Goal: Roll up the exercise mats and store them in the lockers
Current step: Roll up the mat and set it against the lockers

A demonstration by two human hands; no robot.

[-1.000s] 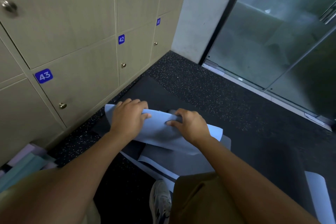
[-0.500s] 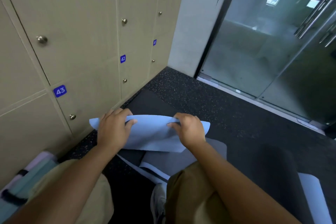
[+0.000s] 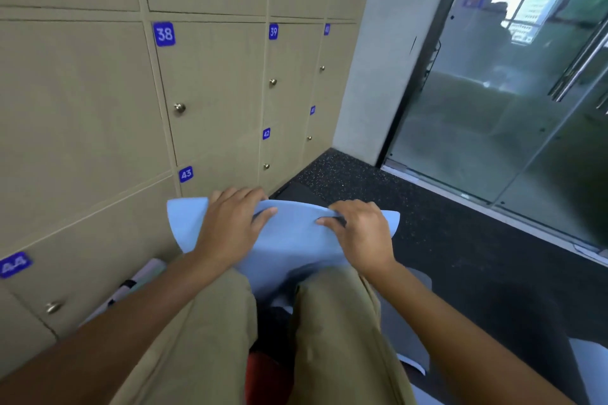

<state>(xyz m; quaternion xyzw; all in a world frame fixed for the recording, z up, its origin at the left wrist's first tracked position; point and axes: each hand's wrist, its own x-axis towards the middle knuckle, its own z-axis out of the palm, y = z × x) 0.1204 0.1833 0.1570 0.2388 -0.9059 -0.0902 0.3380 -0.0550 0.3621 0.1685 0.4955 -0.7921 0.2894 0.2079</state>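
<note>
Both hands grip the light blue mat (image 3: 289,240), held above the person's knees: left hand (image 3: 230,223) curled over its left part, right hand (image 3: 362,233) pinching its top edge. Closed beige lockers (image 3: 214,92), numbered 38 to 44, stand just beyond, above the dark speckled floor (image 3: 427,240).

Lifting the mat by the lockers

My left hand (image 3: 230,227) and right hand (image 3: 362,233) grip a light-blue foam mat (image 3: 292,240) beside beige numbered lockers (image 3: 214,92).
</note>
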